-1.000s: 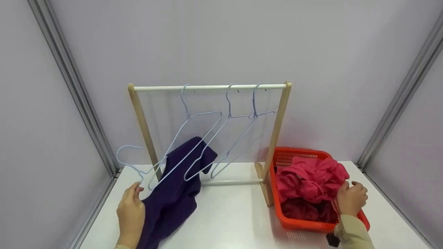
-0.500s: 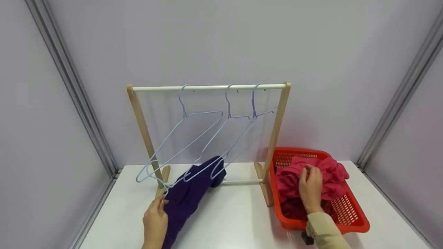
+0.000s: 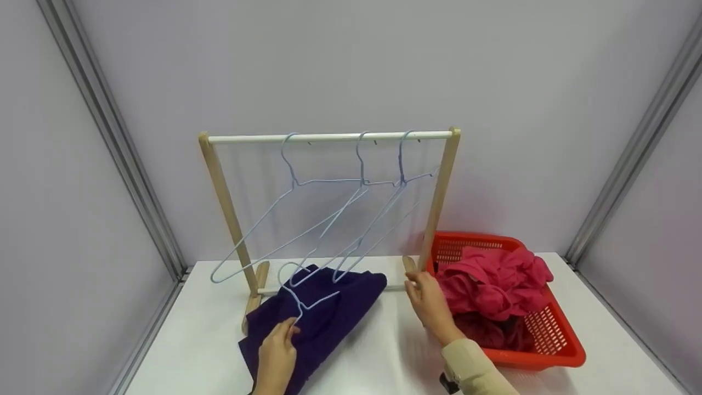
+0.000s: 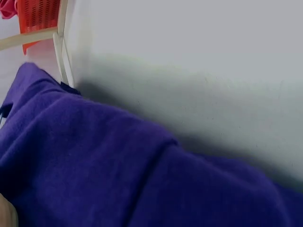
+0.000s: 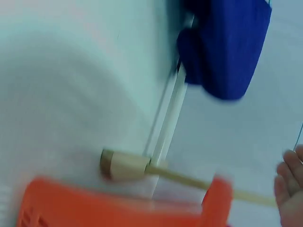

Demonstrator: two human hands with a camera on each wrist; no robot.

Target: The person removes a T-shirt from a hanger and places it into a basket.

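My left hand (image 3: 276,356) pinches a light-blue wire hanger (image 3: 300,303) just below its hook, low in front of the rack. A dark purple garment (image 3: 334,329) hangs with this hanger; the cloth hides most of the wire, and its exact kind cannot be told. Purple cloth (image 4: 109,151) fills much of the left wrist view. My right hand (image 3: 430,304) holds nothing and is in the air between the garment and the red basket (image 3: 573,343). Its fingers (image 5: 290,172) show loosely extended at the right wrist view's edge.
A rack with wooden side posts (image 3: 222,203) and a white top rod (image 3: 329,137) stands at the back of the white table (image 3: 181,340). Three bare wire hangers hang from it, one being a left hanger (image 3: 263,219). Pink clothing (image 3: 496,280) and darker red cloth (image 3: 488,332) lie in the basket.
My left hand has carried the hanger and purple garment rightward, and the garment has turned. My right hand has swept left from the basket's right side, over the pink clothing, toward the garment.
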